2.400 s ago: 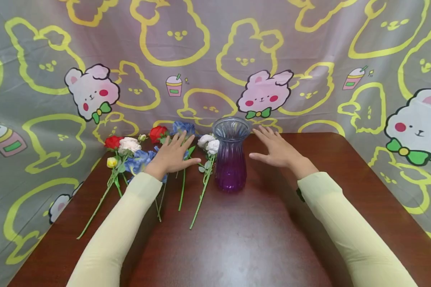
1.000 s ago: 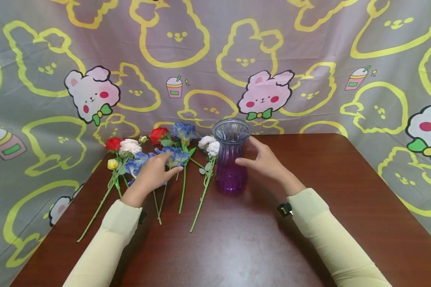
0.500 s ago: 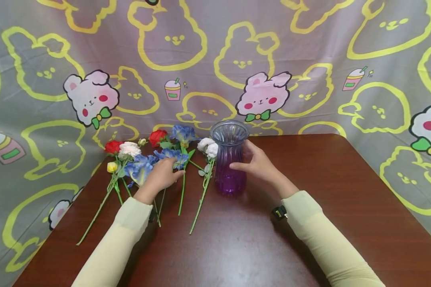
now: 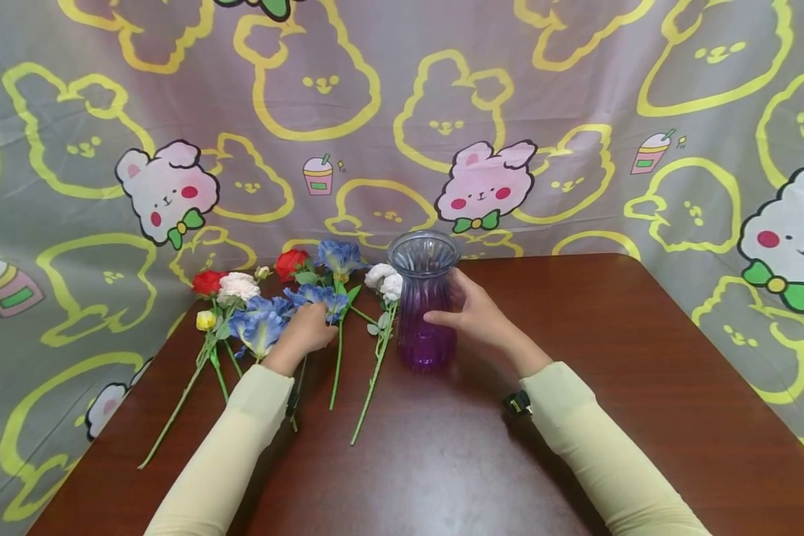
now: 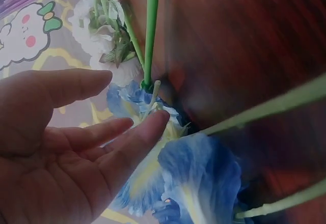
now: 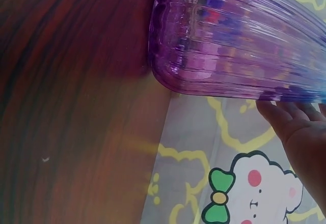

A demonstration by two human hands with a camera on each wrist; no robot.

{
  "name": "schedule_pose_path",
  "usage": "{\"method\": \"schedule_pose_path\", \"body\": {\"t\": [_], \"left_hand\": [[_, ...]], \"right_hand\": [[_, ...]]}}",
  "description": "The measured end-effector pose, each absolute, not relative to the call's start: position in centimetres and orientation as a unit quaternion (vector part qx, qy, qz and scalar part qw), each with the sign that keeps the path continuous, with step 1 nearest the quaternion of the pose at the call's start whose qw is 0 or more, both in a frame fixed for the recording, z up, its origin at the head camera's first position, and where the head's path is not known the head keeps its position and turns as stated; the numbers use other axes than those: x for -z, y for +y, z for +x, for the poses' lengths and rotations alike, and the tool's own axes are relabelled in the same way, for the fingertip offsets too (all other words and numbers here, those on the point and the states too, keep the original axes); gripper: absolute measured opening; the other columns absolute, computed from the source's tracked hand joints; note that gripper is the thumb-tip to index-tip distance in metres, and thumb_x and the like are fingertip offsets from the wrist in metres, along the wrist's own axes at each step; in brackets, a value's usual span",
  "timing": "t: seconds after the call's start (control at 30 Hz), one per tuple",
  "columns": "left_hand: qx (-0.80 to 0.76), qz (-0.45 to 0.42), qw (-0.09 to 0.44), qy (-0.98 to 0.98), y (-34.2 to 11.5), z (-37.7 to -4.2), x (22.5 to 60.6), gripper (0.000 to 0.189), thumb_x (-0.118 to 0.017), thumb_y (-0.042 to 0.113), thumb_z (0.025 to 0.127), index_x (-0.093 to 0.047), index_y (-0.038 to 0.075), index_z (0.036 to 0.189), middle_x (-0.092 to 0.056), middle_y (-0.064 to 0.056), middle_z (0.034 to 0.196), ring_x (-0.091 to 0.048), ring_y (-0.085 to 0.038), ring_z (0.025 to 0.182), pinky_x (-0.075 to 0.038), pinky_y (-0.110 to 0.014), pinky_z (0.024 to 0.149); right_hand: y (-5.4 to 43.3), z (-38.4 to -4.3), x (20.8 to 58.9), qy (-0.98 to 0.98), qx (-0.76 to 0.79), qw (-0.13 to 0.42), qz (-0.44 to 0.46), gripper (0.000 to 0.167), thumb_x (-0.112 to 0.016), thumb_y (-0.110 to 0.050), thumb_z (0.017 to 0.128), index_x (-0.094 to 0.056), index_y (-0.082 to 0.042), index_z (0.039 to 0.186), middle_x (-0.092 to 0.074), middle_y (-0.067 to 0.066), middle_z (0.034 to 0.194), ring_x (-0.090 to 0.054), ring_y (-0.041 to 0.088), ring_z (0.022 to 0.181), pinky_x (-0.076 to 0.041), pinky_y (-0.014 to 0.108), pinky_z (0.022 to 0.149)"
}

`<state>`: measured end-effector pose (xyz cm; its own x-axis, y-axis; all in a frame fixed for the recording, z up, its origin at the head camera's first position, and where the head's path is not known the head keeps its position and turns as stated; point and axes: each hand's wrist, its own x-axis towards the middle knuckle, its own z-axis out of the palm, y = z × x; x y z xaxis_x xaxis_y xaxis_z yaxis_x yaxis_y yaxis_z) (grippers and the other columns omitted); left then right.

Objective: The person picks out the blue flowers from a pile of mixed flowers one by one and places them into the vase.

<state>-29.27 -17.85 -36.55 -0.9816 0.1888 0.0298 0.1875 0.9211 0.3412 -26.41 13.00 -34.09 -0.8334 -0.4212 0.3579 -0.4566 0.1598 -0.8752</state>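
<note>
Head: vase (image 4: pixel 426 335) between hands (image 4: pixel 306 331), right (image 4: pixel 477 318) seemingly holding.

Head view evenly lit, pale glare on table (image 4: pixel 435 469); wrist views dimmer, softer.

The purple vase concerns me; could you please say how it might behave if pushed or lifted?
The purple vase may be fragile, as its see-through walls look like glass. Their sheen suggests it could be slippery, though the ribs may help grip. Being tall, it might tip if pushed near its flared rim.
</note>
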Motion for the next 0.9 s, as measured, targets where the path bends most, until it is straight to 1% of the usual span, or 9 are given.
{"method": "schedule_pose_path", "body": {"t": [0.07, 0.17, 0.23, 0.3, 0.4, 0.53, 0.63, 0.73, 0.9], "left_hand": [[-0.173, 0.096, 0.007, 0.98, -17.9, -29.5, 36.7, 0.023, -0.06, 0.007, 0.081, -0.059, -0.01, 0.097, -0.06, -0.022, 0.088, -0.054, -0.034, 0.077, -0.045, -0.043, 0.068], [-0.172, 0.095, 0.022, 0.98, -17.9, -29.8, 36.8, 0.01, -0.058, 0.004, 0.08, -0.054, -0.005, 0.082, -0.054, -0.017, 0.078, -0.048, -0.031, 0.071, -0.042, -0.041, 0.064], [-0.173, 0.091, 0.034, 0.98, -17.9, -30.0, 36.8, 0.009, -0.057, 0.003, 0.08, -0.05, -0.001, 0.076, -0.051, -0.015, 0.074, -0.043, -0.028, 0.068, -0.04, -0.04, 0.062], [-0.171, 0.088, 0.04, 0.98, -17.9, -30.1, 36.8, 0.013, -0.057, 0.002, 0.08, -0.048, 0.001, 0.071, -0.049, -0.013, 0.071, -0.041, -0.027, 0.067, -0.039, -0.039, 0.061], [-0.165, 0.09, 0.038, 0.981, -17.9, -30.4, 37.1, 0.014, -0.059, 0.001, 0.079, -0.049, 0.001, 0.069, -0.051, -0.013, 0.071, -0.042, -0.027, 0.067, -0.04, -0.039, 0.062], [-0.163, 0.091, 0.042, 0.982, -17.9, -30.5, 37.5, 0.012, -0.059, 0.0, 0.08, -0.052, -0.001, 0.071, -0.055, -0.015, 0.074, -0.046, -0.027, 0.069, -0.043, -0.04, 0.064], [-0.17, 0.085, 0.05, 0.981, -17.8, -30.5, 37.7, 0.013, -0.058, -0.001, 0.081, -0.051, 0.0, 0.07, -0.052, -0.013, 0.072, -0.044, -0.026, 0.066, -0.042, -0.039, 0.061], [-0.174, 0.084, 0.042, 0.98, -17.8, -30.6, 37.9, 0.015, -0.056, -0.004, 0.077, -0.05, 0.001, 0.065, -0.049, -0.01, 0.065, -0.043, -0.025, 0.061, -0.041, -0.036, 0.057], [-0.175, 0.087, 0.015, 0.981, -18.0, -30.9, 38.2, 0.018, -0.054, -0.009, 0.069, -0.056, 0.001, 0.055, -0.054, -0.009, 0.055, -0.052, -0.028, 0.058, -0.043, -0.033, 0.052]], "right_hand": [[13.0, -26.9, 34.6, -0.761, -0.581, 0.014, 0.287, 0.084, -0.076, -0.002, 0.083, -0.027, -0.003, 0.151, -0.039, 0.017, 0.149, -0.042, 0.034, 0.133, -0.038, 0.047, 0.104], [13.1, -27.6, 35.5, -0.76, -0.58, 0.014, 0.292, 0.086, -0.076, -0.005, 0.084, -0.025, -0.009, 0.153, -0.036, 0.012, 0.152, -0.039, 0.031, 0.135, -0.036, 0.048, 0.105], [13.2, -28.1, 36.1, -0.759, -0.582, 0.013, 0.291, 0.087, -0.076, -0.008, 0.085, -0.024, -0.014, 0.154, -0.034, 0.008, 0.154, -0.037, 0.027, 0.137, -0.035, 0.047, 0.107], [13.2, -28.2, 36.3, -0.756, -0.584, 0.012, 0.296, 0.086, -0.075, -0.009, 0.086, -0.023, -0.015, 0.155, -0.033, 0.007, 0.154, -0.036, 0.028, 0.138, -0.034, 0.048, 0.107], [13.2, -28.2, 36.3, -0.755, -0.584, 0.012, 0.299, 0.086, -0.075, -0.011, 0.086, -0.023, -0.016, 0.155, -0.032, 0.006, 0.155, -0.035, 0.028, 0.138, -0.033, 0.048, 0.107], [13.3, -28.2, 36.4, -0.762, -0.576, 0.012, 0.294, 0.087, -0.075, -0.012, 0.086, -0.023, -0.017, 0.155, -0.033, 0.007, 0.154, -0.036, 0.029, 0.137, -0.035, 0.048, 0.106], [13.3, -28.1, 36.5, -0.766, -0.575, 0.009, 0.289, 0.087, -0.075, -0.011, 0.086, -0.023, -0.016, 0.155, -0.033, 0.007, 0.154, -0.038, 0.029, 0.136, -0.035, 0.048, 0.106], [13.3, -28.1, 36.5, -0.768, -0.573, 0.007, 0.286, 0.087, -0.075, -0.011, 0.086, -0.023, -0.016, 0.155, -0.033, 0.007, 0.154, -0.038, 0.029, 0.136, -0.035, 0.048, 0.106], [13.3, -28.0, 36.4, -0.769, -0.572, 0.002, 0.284, 0.087, -0.075, -0.012, 0.087, -0.021, -0.017, 0.155, -0.032, 0.006, 0.155, -0.036, 0.028, 0.137, -0.033, 0.047, 0.108]]}}
